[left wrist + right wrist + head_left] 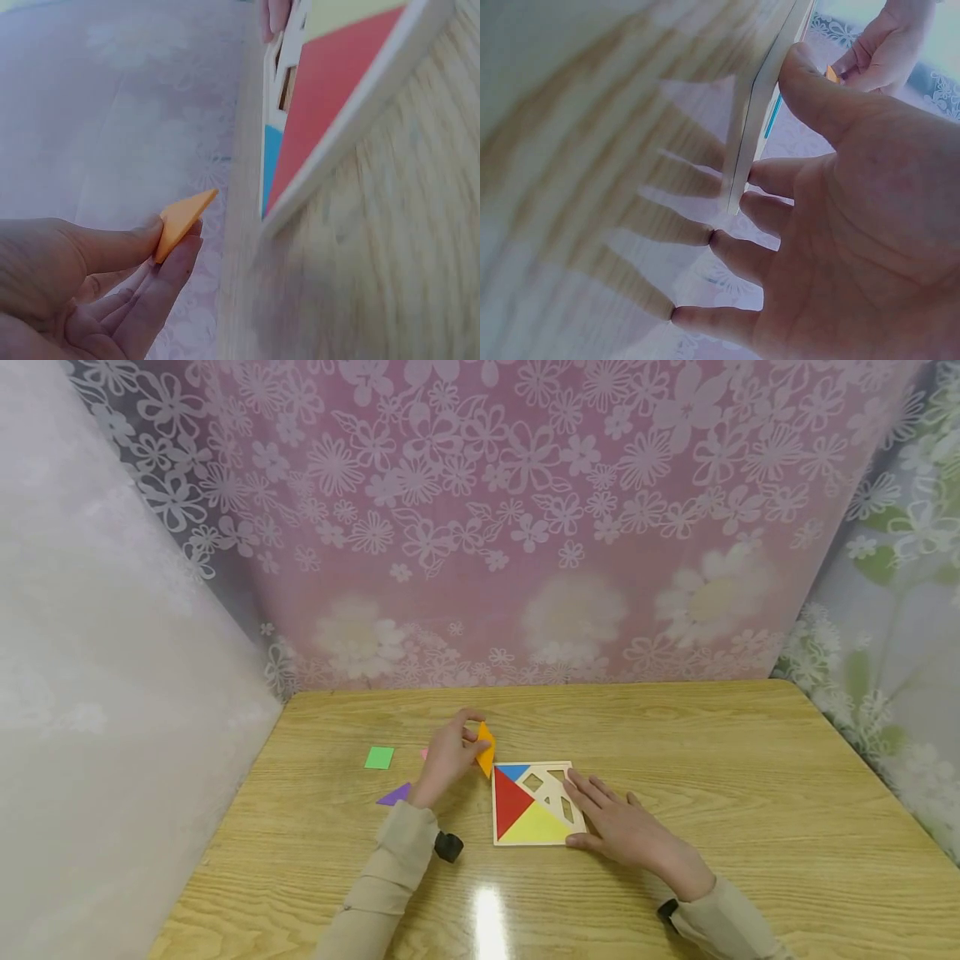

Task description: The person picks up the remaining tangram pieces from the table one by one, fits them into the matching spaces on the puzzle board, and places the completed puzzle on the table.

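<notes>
Curtained-off nook, rm type unclear: wood-grain tbl [712, 752] w/ pink floral curtain [480, 543] behind, whitish sheet [112, 693] on L.

Tabletop [675, 727] wood-grained, smooth, glossy, with bright glare streak; puzzle board [405, 45] pale bare wood, smooth; orange piece [184, 214] smooth, wood or plastic unclear; red piece [512, 802] and yellow piece [536, 827] flat, matt-looking; backdrop [525, 527] printed cloth-like sheet, soft sheen; sleeve [375, 877] matt woven cloth, creased

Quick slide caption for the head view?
Left hand pinching an orange tangram piece, right hand touching the partly filled wooden tray.
</notes>
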### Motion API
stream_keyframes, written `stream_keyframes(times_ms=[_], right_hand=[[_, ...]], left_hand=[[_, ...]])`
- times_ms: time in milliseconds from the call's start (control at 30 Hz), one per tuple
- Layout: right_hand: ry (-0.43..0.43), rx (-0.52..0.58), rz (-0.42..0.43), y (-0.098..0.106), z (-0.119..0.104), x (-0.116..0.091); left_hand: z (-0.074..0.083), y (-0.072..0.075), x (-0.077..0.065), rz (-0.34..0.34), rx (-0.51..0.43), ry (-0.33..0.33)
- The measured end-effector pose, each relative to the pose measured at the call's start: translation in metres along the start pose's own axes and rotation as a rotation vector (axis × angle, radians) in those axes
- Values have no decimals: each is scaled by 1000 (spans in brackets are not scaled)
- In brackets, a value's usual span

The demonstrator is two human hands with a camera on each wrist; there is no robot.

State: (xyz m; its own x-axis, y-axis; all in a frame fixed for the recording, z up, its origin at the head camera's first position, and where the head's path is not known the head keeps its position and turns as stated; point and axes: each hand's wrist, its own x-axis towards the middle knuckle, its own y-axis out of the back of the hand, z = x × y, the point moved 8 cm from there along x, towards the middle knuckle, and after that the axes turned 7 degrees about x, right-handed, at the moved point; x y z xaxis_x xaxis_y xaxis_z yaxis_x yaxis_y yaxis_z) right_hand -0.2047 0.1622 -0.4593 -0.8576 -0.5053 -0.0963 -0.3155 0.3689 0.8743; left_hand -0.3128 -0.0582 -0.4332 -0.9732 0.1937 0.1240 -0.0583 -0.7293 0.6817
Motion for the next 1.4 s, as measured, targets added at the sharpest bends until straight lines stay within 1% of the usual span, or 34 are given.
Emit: stream_keyframes(times_ms=[133,300,433,600,700,833,1067,1300,1400], right_hand=[[-5,4,2,0,1,0],[-36,7,-4,-2,5,2],[-59,4,-12,-3,6,3],[-71,-1,-21,-3,7,4],[-73,-5,-24,-2,7,4],[-66,-3,-20,-2,6,4],[-67,13,-18,0,5,3],[-58,16,-12,0,4,2],[-56,9,-8,0,5,3]], left_hand=[[16,-7,-4,-20,-12,-14],[33,-22,-9,-54,-29,-50],[43,-34,-13,-71,-52,-60],[54,-45,-19,-93,-109,-54],[60,-51,-22,-111,-134,-69],[63,-60,-26,-126,-132,-86],[62,-73,-32,-150,-108,-92],[61,-85,-36,-204,-112,-63],[61,-89,-38,-217,-101,-55]])
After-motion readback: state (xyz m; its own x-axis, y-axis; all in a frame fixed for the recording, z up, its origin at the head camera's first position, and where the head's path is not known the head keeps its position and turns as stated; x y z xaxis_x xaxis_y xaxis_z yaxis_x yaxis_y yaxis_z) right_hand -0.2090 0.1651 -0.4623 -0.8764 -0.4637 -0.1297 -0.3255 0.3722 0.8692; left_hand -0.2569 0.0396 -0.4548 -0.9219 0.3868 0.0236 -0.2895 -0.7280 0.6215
